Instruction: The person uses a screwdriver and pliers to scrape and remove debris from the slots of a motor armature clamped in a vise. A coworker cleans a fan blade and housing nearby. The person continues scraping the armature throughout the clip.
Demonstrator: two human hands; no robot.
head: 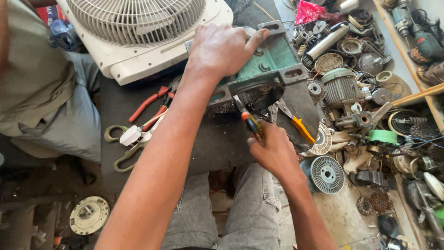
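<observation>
We rest the left hand [222, 48] palm-down on the green motor housing [273, 58], fingers spread across its upper face and thumb reaching toward a mounting lug. This grip appears to steady the housing, which lies tilted on the dark bench [217, 143] with its open end facing us.

We close the right hand [273, 150] around the orange-and-black handle of a screwdriver [252, 126]. The handle points up toward the housing's open mouth, where the windings [256, 97] show. The tool's tip is hidden behind the handle and the rim, so we cannot tell what it contacts.

Just right of the right hand lie pliers with yellow grips [298, 126], close enough for ready pickup. To the left on the bench lie red-handled pliers [150, 103] and green-handled scissors [124, 143], well apart from the housing. A white box fan [138, 37] sits behind, its lower edge near the left wrist.

The floor at right carries many parts: a ribbed grey motor [340, 88], slotted discs [326, 174] and coils. Most are overlapped and hard to identify. A second person in a pale shirt [32, 78] sits at left, cut off by the frame edge. The far end of the housing is covered by our left hand.
</observation>
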